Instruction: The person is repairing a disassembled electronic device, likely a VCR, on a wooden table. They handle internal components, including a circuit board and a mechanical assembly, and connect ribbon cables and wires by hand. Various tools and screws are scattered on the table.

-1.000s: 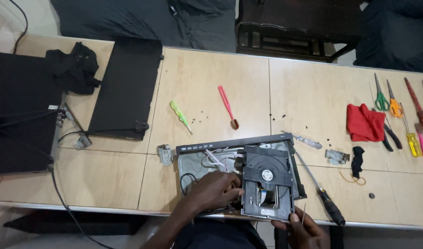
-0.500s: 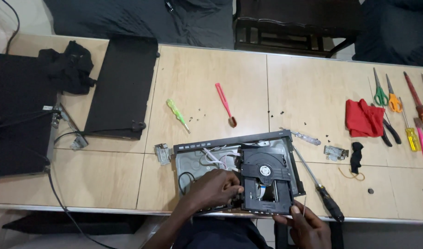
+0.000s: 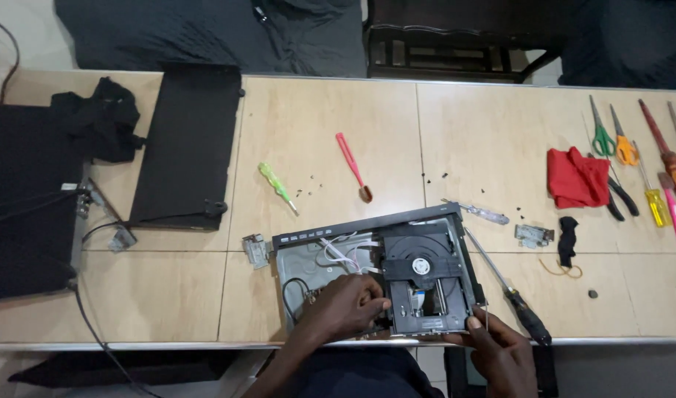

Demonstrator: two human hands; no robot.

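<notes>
The disc player (image 3: 375,273) lies open at the near edge of the worktop (image 3: 463,133), its black lid (image 3: 187,147) set aside far left and loose screws (image 3: 434,177) scattered about. The left hand (image 3: 345,306) is curled closed inside the chassis beside the drive (image 3: 423,284), which remains in place. The right hand (image 3: 500,350) grips the player's near right corner.

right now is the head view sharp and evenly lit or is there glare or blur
Head view: even, soft light, faint shadows, no harsh glare on the table; opened disc player and both hands, left hand and right hand, reasonably sharp; edges slightly bowed.
</notes>
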